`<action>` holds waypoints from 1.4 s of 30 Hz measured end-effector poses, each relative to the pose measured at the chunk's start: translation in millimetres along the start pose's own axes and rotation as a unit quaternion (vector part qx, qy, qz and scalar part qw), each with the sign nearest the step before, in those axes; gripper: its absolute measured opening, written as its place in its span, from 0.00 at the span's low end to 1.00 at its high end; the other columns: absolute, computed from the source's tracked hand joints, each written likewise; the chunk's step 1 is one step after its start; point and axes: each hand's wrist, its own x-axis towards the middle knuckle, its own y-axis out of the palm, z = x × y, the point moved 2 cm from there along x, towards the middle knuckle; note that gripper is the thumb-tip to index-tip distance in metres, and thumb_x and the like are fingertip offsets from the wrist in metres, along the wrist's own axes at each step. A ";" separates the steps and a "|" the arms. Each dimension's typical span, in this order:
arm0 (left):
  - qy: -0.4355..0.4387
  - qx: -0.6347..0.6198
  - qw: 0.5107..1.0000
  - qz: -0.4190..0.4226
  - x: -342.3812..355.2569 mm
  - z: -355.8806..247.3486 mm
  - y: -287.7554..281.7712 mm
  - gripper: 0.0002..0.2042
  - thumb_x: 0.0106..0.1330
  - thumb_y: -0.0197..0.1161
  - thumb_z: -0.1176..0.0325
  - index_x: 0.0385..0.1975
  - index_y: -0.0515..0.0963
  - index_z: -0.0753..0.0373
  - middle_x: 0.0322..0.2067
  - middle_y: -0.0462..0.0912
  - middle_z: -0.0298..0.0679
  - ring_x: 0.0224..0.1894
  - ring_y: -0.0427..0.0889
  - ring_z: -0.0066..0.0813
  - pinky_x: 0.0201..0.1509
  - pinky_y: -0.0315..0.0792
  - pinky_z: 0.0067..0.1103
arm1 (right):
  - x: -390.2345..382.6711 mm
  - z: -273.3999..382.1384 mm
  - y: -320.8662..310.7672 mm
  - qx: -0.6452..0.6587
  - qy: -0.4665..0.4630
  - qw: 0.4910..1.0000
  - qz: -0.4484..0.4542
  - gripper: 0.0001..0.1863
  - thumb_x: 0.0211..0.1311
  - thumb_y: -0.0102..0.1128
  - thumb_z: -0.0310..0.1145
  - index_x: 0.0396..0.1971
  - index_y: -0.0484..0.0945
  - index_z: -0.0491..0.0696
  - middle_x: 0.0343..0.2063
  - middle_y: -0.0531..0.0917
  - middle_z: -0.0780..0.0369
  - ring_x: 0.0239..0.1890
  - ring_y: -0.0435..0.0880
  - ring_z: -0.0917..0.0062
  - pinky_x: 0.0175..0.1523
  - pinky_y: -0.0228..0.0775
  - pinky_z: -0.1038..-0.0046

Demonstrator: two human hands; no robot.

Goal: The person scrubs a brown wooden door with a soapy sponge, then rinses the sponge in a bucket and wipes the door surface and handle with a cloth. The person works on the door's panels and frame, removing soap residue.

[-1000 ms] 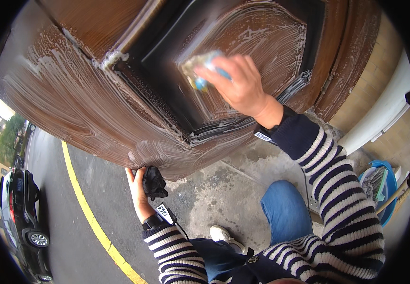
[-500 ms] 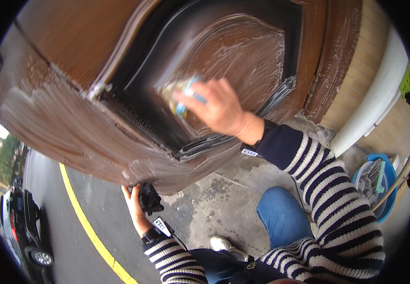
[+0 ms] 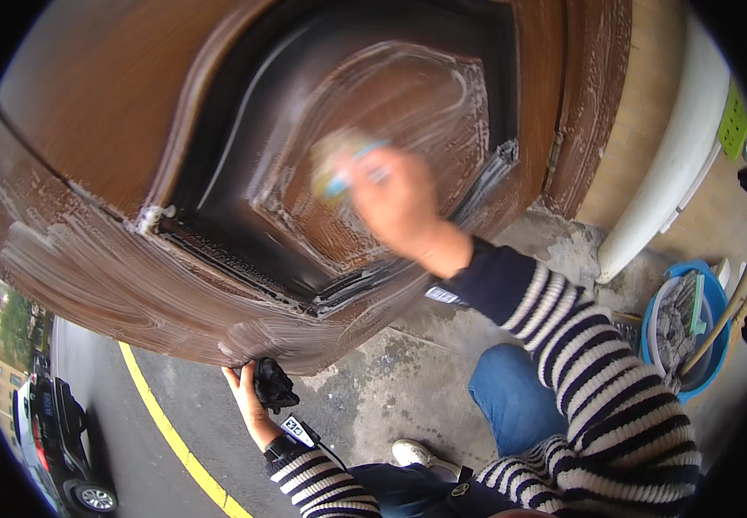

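Sponge (image 3: 337, 162) is clamped in the right hand (image 3: 401, 205) at the foamy door (image 3: 425, 121); whether black cloth (image 3: 273, 386) is gripped by the left hand (image 3: 251, 404) cannot be told. Basin (image 3: 717, 298) and pipe (image 3: 667, 164) are set on roadside concrete (image 3: 408, 388).

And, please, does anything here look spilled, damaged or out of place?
Nothing looks clearly damaged. One foam lump on the brown door is thicker than the streaks around it, and dark spots on the concrete may be splashes.

2 striped sleeves (image 3: 608, 380), blue jeans (image 3: 514, 399)
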 end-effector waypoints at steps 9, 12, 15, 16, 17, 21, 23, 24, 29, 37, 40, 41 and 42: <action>0.016 0.002 1.000 0.026 10.4 11.7 -13.2 0.30 0.67 0.64 0.70 0.70 0.65 0.58 0.59 0.75 0.38 0.59 0.74 0.31 0.66 0.67 0.26 | -18.7 -85.6 -34.9 -0.183 0.107 0.974 -0.075 0.21 0.68 0.62 0.30 0.60 0.79 0.51 0.42 0.78 0.60 0.36 0.81 0.66 0.37 0.77 0.64; 0.034 0.009 0.999 0.022 11.8 12.1 -10.9 0.32 0.66 0.63 0.72 0.72 0.64 0.58 0.62 0.73 0.39 0.61 0.72 0.33 0.67 0.66 0.27 | -43.3 -75.5 -29.3 -0.131 0.181 0.973 -0.061 0.23 0.70 0.59 0.28 0.64 0.76 0.51 0.44 0.77 0.59 0.37 0.81 0.67 0.36 0.76 0.64; 0.011 0.003 1.000 0.020 10.1 12.7 -10.3 0.35 0.65 0.63 0.73 0.74 0.61 0.58 0.66 0.70 0.41 0.65 0.70 0.35 0.70 0.64 0.28 | -72.6 -12.7 5.9 0.130 0.223 0.956 0.141 0.24 0.71 0.58 0.32 0.66 0.74 0.54 0.45 0.76 0.63 0.38 0.78 0.74 0.37 0.70 0.68; 0.009 0.001 1.000 0.023 10.3 11.8 -11.2 0.36 0.65 0.63 0.73 0.75 0.60 0.59 0.66 0.70 0.41 0.65 0.70 0.35 0.70 0.64 0.28 | -77.8 8.9 13.3 0.135 0.132 0.967 0.171 0.25 0.72 0.59 0.34 0.67 0.73 0.55 0.44 0.75 0.66 0.37 0.76 0.77 0.38 0.67 0.71; 0.009 -0.002 1.000 0.024 10.7 11.3 -11.9 0.36 0.65 0.63 0.73 0.75 0.60 0.59 0.66 0.70 0.41 0.65 0.70 0.35 0.70 0.64 0.27 | -81.0 28.5 15.2 0.016 -0.114 0.983 0.143 0.25 0.72 0.59 0.37 0.68 0.73 0.57 0.44 0.75 0.68 0.37 0.75 0.79 0.39 0.64 0.73; -0.038 0.011 0.999 0.000 10.2 14.7 -18.6 0.37 0.65 0.64 0.72 0.75 0.59 0.60 0.66 0.70 0.40 0.64 0.70 0.34 0.69 0.64 0.27 | -72.7 1.8 -2.3 -0.029 -0.122 0.982 0.138 0.20 0.67 0.62 0.35 0.59 0.81 0.59 0.40 0.77 0.71 0.35 0.73 0.80 0.42 0.61 0.72; -0.042 0.003 0.999 -0.003 10.4 16.4 -17.4 0.35 0.65 0.64 0.71 0.74 0.61 0.60 0.64 0.71 0.40 0.62 0.71 0.33 0.68 0.64 0.27 | -61.2 -37.3 -21.3 -0.106 -0.010 0.993 0.053 0.07 0.71 0.59 0.32 0.45 0.81 0.51 0.38 0.81 0.65 0.40 0.81 0.73 0.40 0.74 0.67; -0.017 0.008 1.000 0.008 10.5 15.3 -15.5 0.35 0.66 0.64 0.71 0.74 0.61 0.60 0.63 0.72 0.40 0.62 0.71 0.33 0.68 0.64 0.27 | -57.7 -56.2 -27.4 -0.096 0.164 0.981 0.040 0.08 0.71 0.58 0.29 0.47 0.80 0.46 0.40 0.80 0.62 0.40 0.82 0.70 0.40 0.77 0.66; 0.021 -0.002 0.999 0.034 6.1 8.7 -8.9 0.32 0.66 0.64 0.71 0.72 0.64 0.60 0.62 0.73 0.40 0.61 0.72 0.33 0.67 0.64 0.27 | -54.6 -27.0 -8.4 0.059 0.184 0.981 0.017 0.24 0.72 0.56 0.29 0.67 0.75 0.56 0.43 0.77 0.60 0.42 0.79 0.70 0.47 0.74 0.67; -0.008 0.008 1.000 0.004 10.4 12.8 -18.9 0.31 0.65 0.66 0.69 0.69 0.65 0.63 0.60 0.74 0.41 0.58 0.74 0.33 0.65 0.68 0.26 | -19.1 -10.4 -6.8 -0.058 -0.110 0.991 0.053 0.24 0.71 0.60 0.37 0.66 0.76 0.70 0.43 0.78 0.73 0.33 0.74 0.83 0.39 0.62 0.75; -0.026 0.015 0.999 0.032 11.6 12.5 -17.7 0.33 0.65 0.65 0.70 0.72 0.63 0.62 0.62 0.73 0.41 0.61 0.72 0.33 0.67 0.65 0.26 | 5.9 -71.3 -22.9 -0.151 0.024 0.988 -0.007 0.23 0.66 0.64 0.32 0.59 0.81 0.69 0.41 0.78 0.70 0.37 0.78 0.78 0.39 0.65 0.71; -0.020 0.014 0.999 0.027 8.7 11.5 -17.8 0.33 0.66 0.64 0.70 0.72 0.63 0.61 0.62 0.73 0.41 0.61 0.72 0.33 0.67 0.66 0.27 | 5.7 -82.6 -25.5 -0.134 0.040 0.989 -0.036 0.25 0.63 0.66 0.30 0.59 0.82 0.67 0.40 0.78 0.69 0.39 0.79 0.76 0.40 0.69 0.68; -0.009 0.009 1.000 0.021 7.9 11.1 -15.2 0.32 0.66 0.64 0.70 0.71 0.64 0.60 0.62 0.73 0.41 0.61 0.73 0.33 0.67 0.66 0.27 | 0.0 -86.4 -26.1 -0.111 0.005 0.992 -0.053 0.25 0.62 0.67 0.29 0.59 0.82 0.67 0.40 0.78 0.68 0.39 0.80 0.76 0.40 0.70 0.68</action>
